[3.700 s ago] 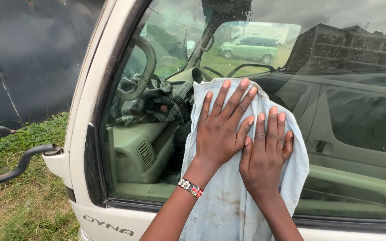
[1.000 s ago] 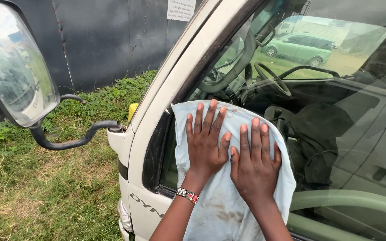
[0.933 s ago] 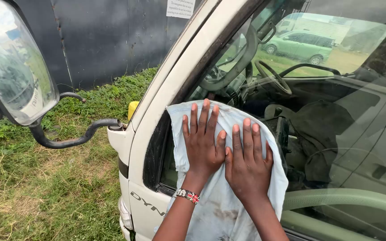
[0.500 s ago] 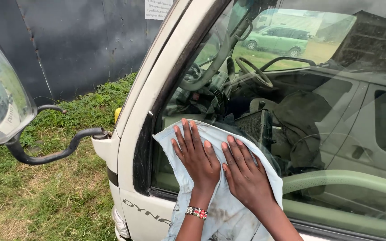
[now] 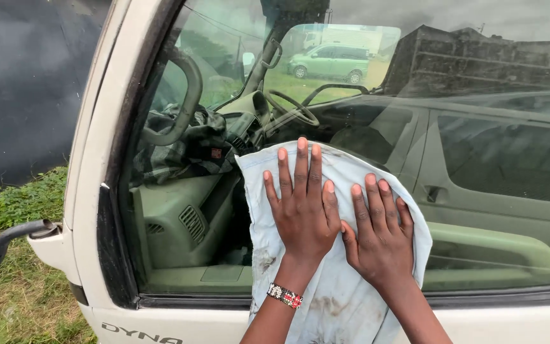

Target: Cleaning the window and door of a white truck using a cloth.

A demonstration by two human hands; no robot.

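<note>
Item, far left: a dark curved mirror arm (image 5: 4, 237) juts from the cab corner over rough grass (image 5: 17, 299), with a dark wall (image 5: 27, 83) behind.

Item: white door frame (image 5: 87, 191) of a light truck, its black window seal running down beside the glass.

Item: side window glass (image 5: 479, 159), shut, carrying reflections of a pale green van (image 5: 329, 62) and a dark building. Through the glass we see a grab handle (image 5: 179, 95), a checked cloth bundle (image 5: 186, 150) on the dashboard, an air vent (image 5: 191, 223) and a steering wheel (image 5: 294, 108).

Item: pale blue cloth (image 5: 345, 299), stained brown in its lower part, spread flat against the window glass. Its top edge lies just above our fingertips; its lower end hangs past the window sill and over the door panel, out of view at the bottom.

Item: our left hand (image 5: 303, 213), open and flat, fingers spread and pointing up, palm pressed on the upper middle of the cloth. A beaded bracelet (image 5: 285, 295) sits at the wrist.

Item: our right hand (image 5: 380, 239), likewise open and flat, fingers up, pressed on the right part of the cloth, a little lower than the left. The two hands lie side by side, thumbs touching or nearly so. Neither hand is closed around the cloth; both only press it to the glass.

Item, right: inner door panel and pale green armrest (image 5: 504, 248), seen through the glass.
</note>
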